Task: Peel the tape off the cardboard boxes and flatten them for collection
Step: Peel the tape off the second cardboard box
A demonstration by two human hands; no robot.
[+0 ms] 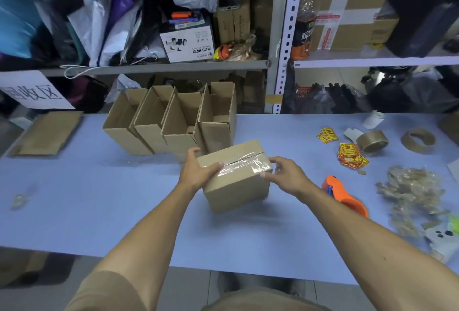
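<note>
A closed cardboard box (238, 187) stands on the blue table (99, 198) in the middle, its top seam sealed with clear tape (244, 162). My left hand (198, 170) grips the box's left end, thumb on top at the tape. My right hand (285, 174) holds the right end, fingertips pinching at the tape's edge. Behind it stand several open cardboard boxes (173, 119) in a row. A flattened piece of cardboard (48, 133) lies at the far left.
An orange tape dispenser (344, 195) lies right of my right arm. Further right are a heap of crumpled used tape (412, 194), yellow stickers (350, 155), a brown tape roll (372, 140) and an empty tape core (418, 140). Cluttered metal shelves (282, 37) rise behind the table.
</note>
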